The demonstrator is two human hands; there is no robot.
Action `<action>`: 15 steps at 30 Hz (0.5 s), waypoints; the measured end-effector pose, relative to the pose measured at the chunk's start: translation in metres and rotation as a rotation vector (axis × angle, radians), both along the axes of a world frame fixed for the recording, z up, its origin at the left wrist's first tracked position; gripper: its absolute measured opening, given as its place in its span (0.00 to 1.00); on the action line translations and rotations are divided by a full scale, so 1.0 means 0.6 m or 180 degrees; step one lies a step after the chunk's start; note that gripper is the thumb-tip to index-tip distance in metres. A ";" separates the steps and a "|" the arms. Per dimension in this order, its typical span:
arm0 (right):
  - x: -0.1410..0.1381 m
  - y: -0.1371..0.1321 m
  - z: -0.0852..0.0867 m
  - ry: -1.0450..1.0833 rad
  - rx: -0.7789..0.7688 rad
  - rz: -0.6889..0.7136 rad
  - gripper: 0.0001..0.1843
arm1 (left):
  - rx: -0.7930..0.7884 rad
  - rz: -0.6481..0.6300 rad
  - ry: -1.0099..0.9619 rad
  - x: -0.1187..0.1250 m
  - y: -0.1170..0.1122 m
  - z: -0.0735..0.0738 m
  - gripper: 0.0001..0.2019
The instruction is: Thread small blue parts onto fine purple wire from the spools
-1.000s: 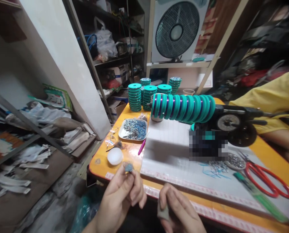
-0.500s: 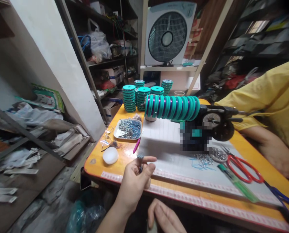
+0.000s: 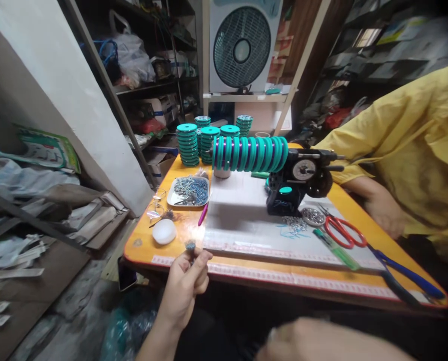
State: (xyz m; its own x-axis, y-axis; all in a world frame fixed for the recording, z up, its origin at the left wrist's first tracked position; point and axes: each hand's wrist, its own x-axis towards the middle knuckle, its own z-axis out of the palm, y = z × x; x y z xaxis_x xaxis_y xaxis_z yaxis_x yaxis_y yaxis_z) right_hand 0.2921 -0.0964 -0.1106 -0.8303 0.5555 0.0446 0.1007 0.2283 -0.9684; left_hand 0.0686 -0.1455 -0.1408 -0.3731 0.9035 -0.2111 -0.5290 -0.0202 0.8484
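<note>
My left hand (image 3: 186, 278) is raised just in front of the near edge of the orange table (image 3: 246, 281). Its fingers pinch a small bundle of grey-blue metal pieces (image 3: 190, 245), which stick up above the thumb. My right hand (image 3: 321, 341) is a blur at the bottom of the view, low and below the table edge; its fingers do not show. On the table a black winding machine (image 3: 295, 183) carries a row of teal spools (image 3: 248, 153) on its shaft. A tray of small metal pieces (image 3: 188, 191) lies at the left.
Stacks of teal spools (image 3: 188, 144) stand at the table's far end. A white round lump (image 3: 164, 231), pink pen (image 3: 203, 214), red scissors (image 3: 340, 231) and blue-handled pliers (image 3: 408, 273) lie about. A person in a yellow top (image 3: 415, 150) sits at the right. Shelves and a fan (image 3: 242, 47) stand behind.
My view has swung right and pulled back. My left hand has closed its fingers round the metal bundle and dropped toward the table edge. My right hand has moved right and low, now blurred.
</note>
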 end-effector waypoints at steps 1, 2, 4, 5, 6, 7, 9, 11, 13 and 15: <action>0.003 0.021 0.043 0.0022 0.0280 -0.0068 0.06 | -0.0020 -0.0001 -0.0036 -0.001 -0.005 -0.004 0.21; -0.002 0.048 0.089 0.0086 0.0538 -0.0159 0.09 | -0.0041 -0.0001 -0.0070 -0.001 -0.009 -0.007 0.21; -0.029 0.117 0.180 -0.0029 0.2099 -0.0310 0.14 | -0.0075 0.0014 -0.0124 0.000 -0.015 -0.012 0.21; -0.050 0.155 0.221 -0.0118 0.2830 -0.0558 0.15 | -0.0086 0.0029 -0.0143 0.000 -0.017 -0.015 0.21; -0.073 0.194 0.254 -0.0114 0.3058 -0.0856 0.16 | -0.0095 0.0043 -0.0158 0.001 -0.019 -0.016 0.22; -0.096 0.232 0.280 -0.0194 0.3177 -0.1030 0.17 | -0.0101 0.0053 -0.0168 0.002 -0.021 -0.018 0.22; -0.136 0.296 0.305 -0.0581 0.3260 -0.1129 0.18 | -0.0102 0.0071 -0.0179 0.004 -0.024 -0.022 0.22; -0.162 0.342 0.301 -0.1039 0.3200 -0.1068 0.23 | -0.0109 0.0083 -0.0189 0.006 -0.026 -0.027 0.23; -0.171 0.368 0.281 -0.1387 0.3206 -0.1086 0.26 | -0.0132 0.0093 -0.0198 0.008 -0.028 -0.035 0.23; -0.171 0.379 0.260 -0.1564 0.3291 -0.1182 0.27 | -0.0169 0.0096 -0.0207 0.010 -0.031 -0.045 0.23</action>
